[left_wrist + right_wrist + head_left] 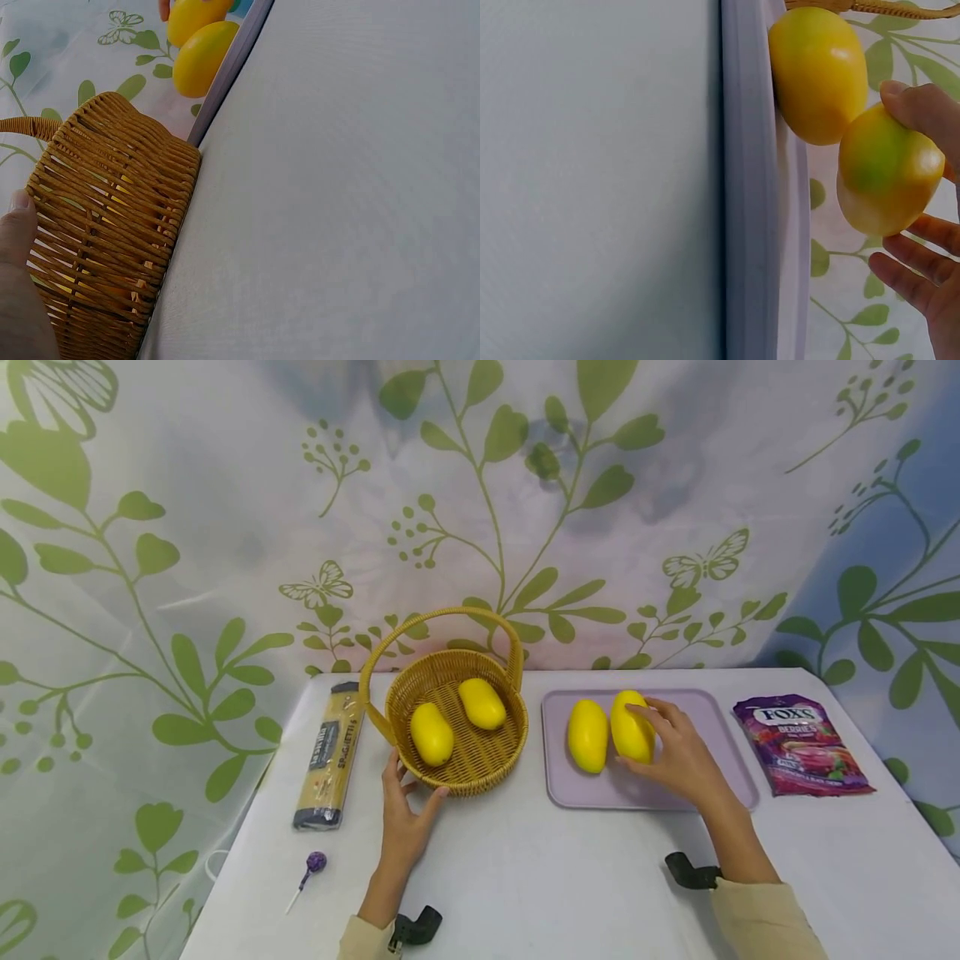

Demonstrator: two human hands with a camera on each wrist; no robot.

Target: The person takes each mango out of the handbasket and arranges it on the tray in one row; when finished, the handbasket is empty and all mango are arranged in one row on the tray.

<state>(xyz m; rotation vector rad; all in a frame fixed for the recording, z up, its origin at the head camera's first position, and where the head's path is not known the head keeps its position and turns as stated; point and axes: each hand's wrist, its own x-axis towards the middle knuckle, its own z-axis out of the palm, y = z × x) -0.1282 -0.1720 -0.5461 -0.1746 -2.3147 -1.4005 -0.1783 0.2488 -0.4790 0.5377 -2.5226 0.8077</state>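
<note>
A yellow wicker basket (472,785) with a tall arched handle holds two yellow mangoes, one mango (432,734) at its left and another mango (482,703) farther back. My left hand (405,822) holds the basket's near left side from outside, its thumb (19,225) against the woven wall; its fingers are hidden in the left wrist view. Over the lilac tray (720,785), my right hand (684,758) grips a yellow mango (632,727) between thumb and fingers, the mango tilted upright. Another mango (588,736) sits on the tray just left of it.
Left of the basket lies a spaghetti pack (327,758), with a purple-wrapped lollipop (316,862) nearer me. A purple Fox's candy bag (802,745) lies right of the tray. Behind the white table (555,877) hangs a leaf-patterned curtain (225,527).
</note>
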